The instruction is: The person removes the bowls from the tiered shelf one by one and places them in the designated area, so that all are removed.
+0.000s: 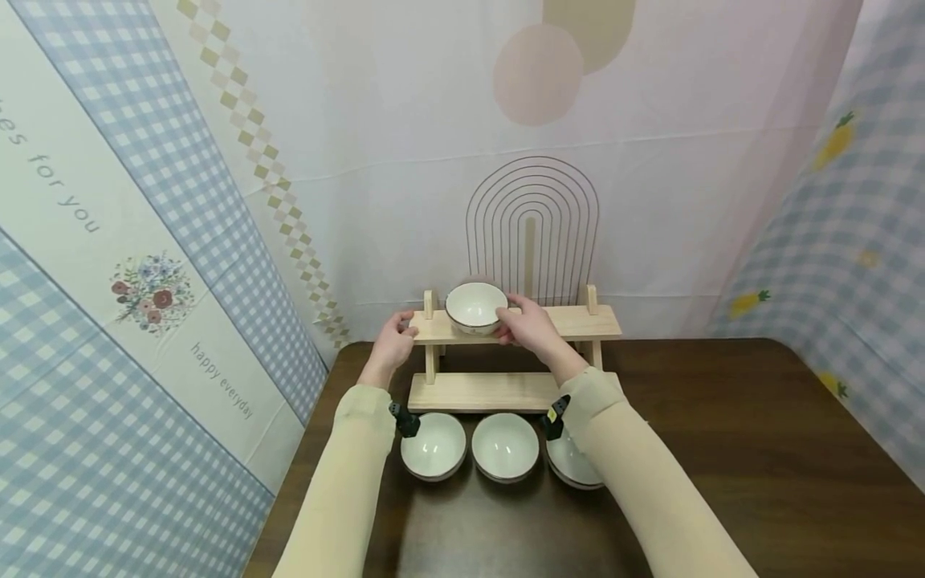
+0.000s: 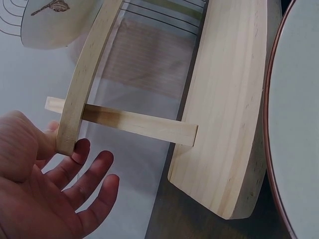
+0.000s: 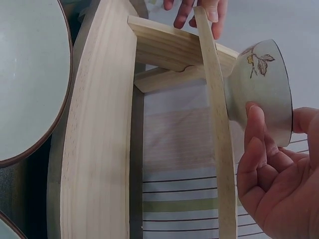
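A small white bowl (image 1: 477, 307) with a dark rim and a painted flower sprig sits at the upper board of a two-tier wooden shelf (image 1: 564, 323), left of its middle. My right hand (image 1: 531, 327) pinches the bowl's right side, thumb at the rim and fingers against the outer wall, as the right wrist view shows on the bowl (image 3: 261, 89). At the shelf's left end, my left hand (image 1: 393, 341) grips the upper board's tip between thumb and index finger. In the left wrist view the other fingers of the left hand (image 2: 45, 184) spread loosely below the board.
In front of the shelf stand a left bowl (image 1: 433, 445), a middle bowl (image 1: 505, 446) and a right bowl (image 1: 571, 464) in a row on the dark wooden table (image 1: 759, 449). My right sleeve partly covers the right one. A patterned cloth (image 1: 405, 160) hangs behind the shelf.
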`<state>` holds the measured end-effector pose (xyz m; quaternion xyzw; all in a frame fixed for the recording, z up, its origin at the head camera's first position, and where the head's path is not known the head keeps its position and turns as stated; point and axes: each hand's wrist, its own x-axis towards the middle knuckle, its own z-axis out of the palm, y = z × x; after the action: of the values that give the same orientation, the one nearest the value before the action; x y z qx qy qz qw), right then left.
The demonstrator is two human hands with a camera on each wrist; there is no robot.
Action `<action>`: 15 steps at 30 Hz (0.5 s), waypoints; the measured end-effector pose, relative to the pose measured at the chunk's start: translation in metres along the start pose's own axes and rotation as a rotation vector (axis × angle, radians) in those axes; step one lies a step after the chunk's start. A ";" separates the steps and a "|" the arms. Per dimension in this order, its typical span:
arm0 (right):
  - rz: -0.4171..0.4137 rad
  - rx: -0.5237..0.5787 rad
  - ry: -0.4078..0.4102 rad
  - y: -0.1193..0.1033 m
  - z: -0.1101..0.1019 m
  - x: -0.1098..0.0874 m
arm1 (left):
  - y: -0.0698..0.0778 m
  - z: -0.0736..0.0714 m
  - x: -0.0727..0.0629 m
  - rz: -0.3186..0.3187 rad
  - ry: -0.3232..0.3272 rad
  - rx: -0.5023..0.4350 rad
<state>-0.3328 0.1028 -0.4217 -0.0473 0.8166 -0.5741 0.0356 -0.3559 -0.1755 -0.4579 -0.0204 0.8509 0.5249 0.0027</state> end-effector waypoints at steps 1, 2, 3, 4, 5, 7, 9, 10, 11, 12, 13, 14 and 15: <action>0.001 -0.001 -0.002 0.000 0.000 0.000 | 0.000 0.000 0.000 -0.001 0.002 0.000; 0.003 -0.003 -0.003 -0.001 -0.001 0.000 | 0.000 0.001 0.000 -0.003 0.003 -0.003; 0.005 -0.004 -0.004 -0.001 -0.001 0.000 | 0.000 0.001 0.001 -0.004 0.005 -0.004; 0.007 -0.004 -0.005 -0.002 -0.002 0.000 | 0.000 0.002 0.001 -0.006 0.004 -0.008; 0.011 -0.002 -0.007 -0.002 -0.002 0.000 | 0.001 0.002 0.001 -0.010 0.004 -0.009; 0.016 0.006 -0.008 -0.003 -0.003 -0.001 | 0.001 0.003 0.001 -0.015 0.004 -0.009; 0.019 0.024 -0.011 -0.003 -0.004 -0.002 | 0.002 0.003 0.001 -0.018 0.004 -0.009; 0.018 0.033 -0.013 -0.002 -0.005 -0.002 | 0.002 0.003 0.001 -0.019 0.003 -0.008; 0.019 0.042 -0.012 -0.002 -0.005 -0.003 | 0.003 0.003 0.001 -0.018 0.005 -0.008; 0.017 0.053 -0.012 0.000 -0.005 -0.003 | 0.003 0.003 0.001 -0.016 0.006 -0.007; 0.017 0.066 -0.011 0.001 -0.005 -0.004 | 0.003 0.004 0.001 -0.013 0.008 -0.009; 0.017 0.080 -0.011 0.003 -0.006 -0.004 | 0.003 0.004 0.001 -0.012 0.008 -0.009; 0.018 0.095 -0.012 0.005 -0.006 -0.004 | 0.003 0.004 0.001 -0.011 0.009 -0.008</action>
<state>-0.3299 0.1108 -0.4244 -0.0415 0.7887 -0.6115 0.0479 -0.3573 -0.1706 -0.4571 -0.0275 0.8486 0.5283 0.0018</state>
